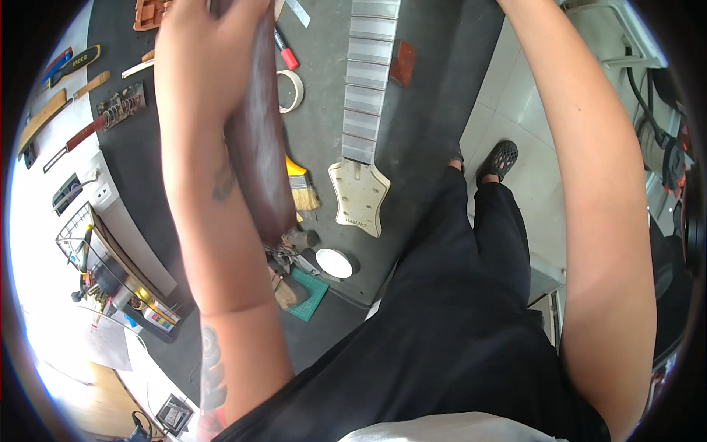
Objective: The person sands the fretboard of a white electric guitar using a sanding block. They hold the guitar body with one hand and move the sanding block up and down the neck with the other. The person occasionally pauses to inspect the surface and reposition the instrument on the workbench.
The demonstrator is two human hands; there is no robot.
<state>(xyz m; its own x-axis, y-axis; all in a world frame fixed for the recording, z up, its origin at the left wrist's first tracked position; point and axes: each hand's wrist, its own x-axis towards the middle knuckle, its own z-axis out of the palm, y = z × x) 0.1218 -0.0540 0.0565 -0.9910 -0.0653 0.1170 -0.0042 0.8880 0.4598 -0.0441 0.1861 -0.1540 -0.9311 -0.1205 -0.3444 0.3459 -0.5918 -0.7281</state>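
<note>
My left hand (213,51) is at the top edge, a little blurred, with its fingertips cut off by the frame. It lies over or against a long dark brown, shiny padded-looking piece (259,147); whether it grips this cannot be made out. To the right of that, a guitar neck (366,81) lies on the dark bench, its fingerboard covered by silvery grey strips between the frets. Its cream headstock (359,197) points toward me and shows bare holes. My right forearm reaches up along the right side, and that hand is beyond the frame.
On the bench (324,140) lie a tape roll (292,92), a red-capped marker (287,55), a yellow-handled paintbrush (300,184), a white round lid (334,263) and a green cutting mat (309,295). A reddish-brown block (403,65) touches the neck's right side. Hand tools and a wire rack (81,236) stand left.
</note>
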